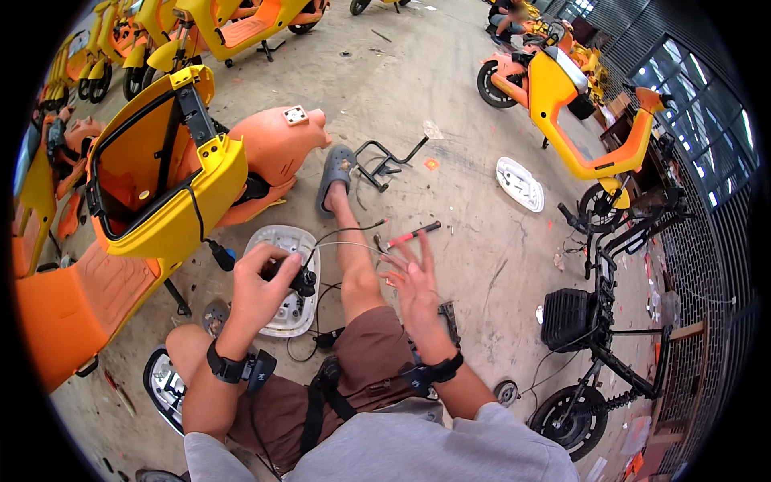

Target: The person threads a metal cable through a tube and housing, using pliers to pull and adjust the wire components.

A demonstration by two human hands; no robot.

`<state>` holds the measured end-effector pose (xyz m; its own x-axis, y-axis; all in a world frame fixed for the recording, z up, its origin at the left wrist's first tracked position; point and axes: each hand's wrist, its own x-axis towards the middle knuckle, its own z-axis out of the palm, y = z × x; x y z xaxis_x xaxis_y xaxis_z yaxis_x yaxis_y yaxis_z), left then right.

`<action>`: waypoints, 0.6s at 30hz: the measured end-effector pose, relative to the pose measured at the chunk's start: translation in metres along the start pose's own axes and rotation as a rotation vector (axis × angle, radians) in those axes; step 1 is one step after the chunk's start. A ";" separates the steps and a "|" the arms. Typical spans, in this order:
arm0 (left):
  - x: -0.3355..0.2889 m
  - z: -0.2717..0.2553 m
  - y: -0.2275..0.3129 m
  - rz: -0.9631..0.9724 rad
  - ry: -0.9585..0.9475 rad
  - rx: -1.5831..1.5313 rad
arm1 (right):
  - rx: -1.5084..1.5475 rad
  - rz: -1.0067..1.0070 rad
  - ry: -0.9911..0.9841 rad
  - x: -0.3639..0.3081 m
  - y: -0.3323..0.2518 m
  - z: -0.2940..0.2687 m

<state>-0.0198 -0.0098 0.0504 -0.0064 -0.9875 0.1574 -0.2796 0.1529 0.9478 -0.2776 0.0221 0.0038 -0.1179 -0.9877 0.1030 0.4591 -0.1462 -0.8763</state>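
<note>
My left hand (265,277) is closed around a small black part (303,283), perhaps a lock; its kind is not plain. From this part a thin grey cable (347,243) arches across to my right hand (416,281). The right fingers are spread, with the cable's far end close by their tips; whether they touch it I cannot tell. Below my left hand lies a white, pan-like shell (283,321) on the floor. A black cable (341,229) with a red tip rises beside the grey one. Past my right fingertips is a red-and-black handled tool (414,234).
A yellow-and-orange scooter (205,173) with an open seat compartment stands at left. A black metal stand (385,165) lies ahead, near my shoe. Another white shell (520,185) is farther right. A bare black scooter frame (598,321) and a yellow scooter (554,104) occupy the right side.
</note>
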 end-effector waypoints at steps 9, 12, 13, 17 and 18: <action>-0.007 0.001 0.035 -0.322 -0.123 -0.224 | -0.121 0.073 -0.399 -0.009 0.029 0.003; -0.028 0.000 0.030 -0.493 -0.127 -0.410 | -0.076 0.370 -0.574 -0.021 0.025 0.023; -0.030 -0.002 0.025 -0.541 -0.124 -0.474 | -0.058 0.292 -0.555 -0.028 0.039 0.027; -0.041 -0.002 0.007 -0.603 -0.186 -0.778 | 0.017 0.352 -0.426 -0.052 0.056 0.048; -0.042 -0.006 -0.002 -0.574 -0.281 -0.841 | 0.070 0.368 -0.392 -0.051 0.057 0.049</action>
<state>-0.0134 0.0314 0.0437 -0.3359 -0.8770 -0.3436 0.4433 -0.4691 0.7639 -0.2028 0.0615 -0.0281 0.3932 -0.9191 -0.0255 0.4675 0.2237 -0.8552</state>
